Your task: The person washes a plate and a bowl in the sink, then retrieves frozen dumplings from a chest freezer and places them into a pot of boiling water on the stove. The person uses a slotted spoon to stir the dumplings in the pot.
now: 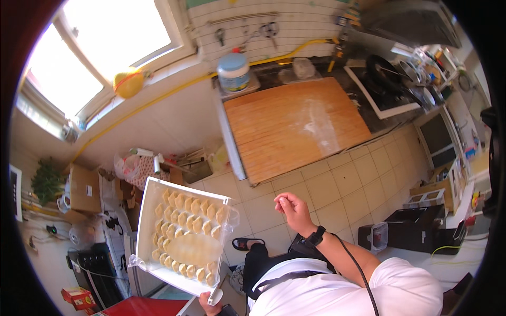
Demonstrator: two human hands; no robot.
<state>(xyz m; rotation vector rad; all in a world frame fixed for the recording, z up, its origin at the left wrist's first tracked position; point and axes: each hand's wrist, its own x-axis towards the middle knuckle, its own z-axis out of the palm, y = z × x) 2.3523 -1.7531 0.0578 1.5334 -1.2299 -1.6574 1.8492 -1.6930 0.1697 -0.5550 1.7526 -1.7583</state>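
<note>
My left hand (209,303) grips the lower right corner of a white freezer drawer (141,221). Rows of pale dumplings (182,202) fill the drawer, and a blurred oval patch covers part of them. Clear plastic film hangs over its edges. My right hand (291,209), with a dark band on the wrist, is held over the tiled floor, its fingers curled and touching nothing. In front of me lies a wooden board (292,126) on the counter, with white flour (316,125) scattered on its right part.
A blue-lidded tub (233,73) stands at the board's back left corner. Right of the board is a cooktop (379,91) with a black wok. Cardboard boxes (85,189) and bags are at the left. A red surface (146,307) lies below the drawer. A black bin (415,229) stands at the right.
</note>
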